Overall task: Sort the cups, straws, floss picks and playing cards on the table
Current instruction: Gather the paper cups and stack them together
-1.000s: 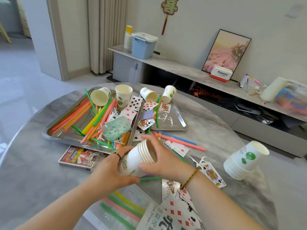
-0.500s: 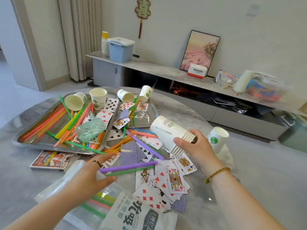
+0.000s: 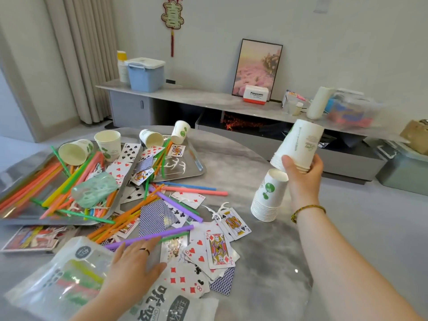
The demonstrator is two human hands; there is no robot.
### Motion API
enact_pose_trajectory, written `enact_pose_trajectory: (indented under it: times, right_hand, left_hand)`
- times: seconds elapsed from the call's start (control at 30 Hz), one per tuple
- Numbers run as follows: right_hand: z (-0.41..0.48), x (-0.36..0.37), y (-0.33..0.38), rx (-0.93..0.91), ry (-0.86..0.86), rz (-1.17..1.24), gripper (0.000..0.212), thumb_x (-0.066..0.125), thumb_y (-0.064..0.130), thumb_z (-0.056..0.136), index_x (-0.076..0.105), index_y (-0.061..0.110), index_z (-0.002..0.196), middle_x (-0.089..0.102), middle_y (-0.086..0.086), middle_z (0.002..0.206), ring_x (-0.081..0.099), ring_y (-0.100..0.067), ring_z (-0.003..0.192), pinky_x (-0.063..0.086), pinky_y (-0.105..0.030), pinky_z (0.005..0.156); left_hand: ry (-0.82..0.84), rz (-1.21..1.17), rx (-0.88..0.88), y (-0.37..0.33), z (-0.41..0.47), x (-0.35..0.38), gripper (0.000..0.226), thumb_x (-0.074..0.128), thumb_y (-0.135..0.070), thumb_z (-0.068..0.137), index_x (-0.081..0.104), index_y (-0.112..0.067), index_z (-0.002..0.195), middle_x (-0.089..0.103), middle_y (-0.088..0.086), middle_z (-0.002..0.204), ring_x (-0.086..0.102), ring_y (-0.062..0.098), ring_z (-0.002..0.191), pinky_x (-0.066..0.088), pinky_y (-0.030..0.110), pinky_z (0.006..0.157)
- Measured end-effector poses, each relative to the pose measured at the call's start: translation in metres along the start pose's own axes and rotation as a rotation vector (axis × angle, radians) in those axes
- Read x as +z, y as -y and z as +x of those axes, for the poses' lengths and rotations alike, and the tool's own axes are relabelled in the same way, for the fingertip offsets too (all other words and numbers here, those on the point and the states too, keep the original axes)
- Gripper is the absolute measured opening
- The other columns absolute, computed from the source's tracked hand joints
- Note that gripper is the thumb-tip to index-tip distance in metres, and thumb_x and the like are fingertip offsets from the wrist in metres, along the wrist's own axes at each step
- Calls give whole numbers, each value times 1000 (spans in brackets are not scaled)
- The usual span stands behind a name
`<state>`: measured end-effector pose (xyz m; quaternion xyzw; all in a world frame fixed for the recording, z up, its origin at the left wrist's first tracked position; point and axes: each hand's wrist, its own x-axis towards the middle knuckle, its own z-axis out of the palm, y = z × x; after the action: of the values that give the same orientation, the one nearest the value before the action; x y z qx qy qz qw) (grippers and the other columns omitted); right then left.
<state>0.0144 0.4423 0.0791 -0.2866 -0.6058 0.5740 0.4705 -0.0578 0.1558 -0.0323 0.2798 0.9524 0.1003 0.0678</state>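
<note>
On the left a tray holds a heap of straws and a green bag of floss picks, with loose cups at its far side. Nearer, the left hand lies flat by a straw bag, fingers straight and spread and holding nothing, fingertips touching a purple straw. Cards lie scattered over the middle of the tabletop. To the right a stack of cups stands mouth up, leaning a little. Just above it the right hand grips a second stack near its rims, upside down and tilted.
</note>
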Motion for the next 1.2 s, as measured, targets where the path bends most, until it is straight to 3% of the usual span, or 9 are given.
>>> enact_pose_trajectory:
  times: [0.1, 0.17, 0.27, 0.33, 0.47, 0.6, 0.77, 1.1, 1.2]
  right_hand:
    - [8, -2, -14, -13, -12, -55, 67, 65, 9, 81, 27, 9, 136, 47, 1, 116, 51, -12, 95, 43, -12, 71]
    - [10, -3, -25, -20, 13, -108, 68, 67, 7, 79, 30, 10, 135, 48, -2, 118, 51, -15, 98, 42, -22, 81]
    - [13, -1, -37, -52, 46, -212, 74, 73, 8, 72, 33, 11, 134, 45, -9, 131, 51, -22, 112, 42, -34, 95]
    - [16, -1, -38, -71, 38, -244, 78, 76, 16, 67, 36, 12, 134, 43, -11, 132, 49, -24, 115, 42, -38, 99]
    - [22, -4, -44, -57, 7, -222, 74, 74, 12, 71, 35, 10, 133, 38, -12, 134, 49, -23, 113, 42, -37, 98]
    - [17, -7, -63, 34, 93, -292, 68, 72, 6, 73, 36, 7, 131, 43, -12, 133, 49, -25, 113, 40, -31, 94]
    - [4, -12, -82, 136, 184, -347, 64, 70, 2, 75, 35, 4, 128, 50, -13, 128, 48, -19, 101, 35, -26, 84]
    - [0, -15, -97, 190, 221, -351, 66, 68, 2, 77, 33, 7, 132, 50, -4, 117, 48, -16, 102, 35, -26, 89]
    - [-3, -18, -102, 242, 233, -408, 74, 68, 8, 78, 26, 4, 138, 47, -5, 131, 48, -23, 117, 36, -31, 98]
  left_hand:
    - [44, 62, 17, -2, -2, 6, 65, 22, -61, 89, 8, -32, 145, 15, -15, 151, 8, 5, 141, -3, 31, 115]
    - [46, 76, 25, -4, -2, 9, 82, 3, -72, 72, 7, -33, 145, 7, -17, 152, 1, 5, 141, -5, 31, 114]
    - [59, 98, 6, -6, -4, 11, 73, 12, -69, 82, 4, -32, 145, -1, -15, 153, -4, 6, 142, -8, 32, 114]
    - [62, 86, 14, -8, -4, 9, 85, 4, -75, 70, 2, -33, 145, -3, -15, 153, -2, 5, 141, -8, 31, 113]
    - [75, 88, 0, -9, -3, 6, 65, 24, -57, 92, -5, -32, 144, -9, -11, 153, 1, 5, 142, -6, 30, 114]
    - [88, 77, 4, -8, -2, 6, 73, 15, -68, 84, -3, -32, 144, -8, -12, 153, -1, 6, 142, -4, 30, 114]
    - [102, 63, -4, -8, 3, 8, 61, 24, -53, 94, -3, -31, 145, -7, -12, 153, -4, 6, 141, -8, 31, 113]
    - [69, 30, 2, -8, 6, 8, 58, 23, -45, 97, -5, -29, 145, -2, -11, 154, -2, 6, 142, -7, 29, 113]
    - [54, -48, -3, -4, 6, 3, 53, 25, -37, 98, 1, -31, 145, 2, -11, 154, 0, 7, 142, -4, 27, 114]
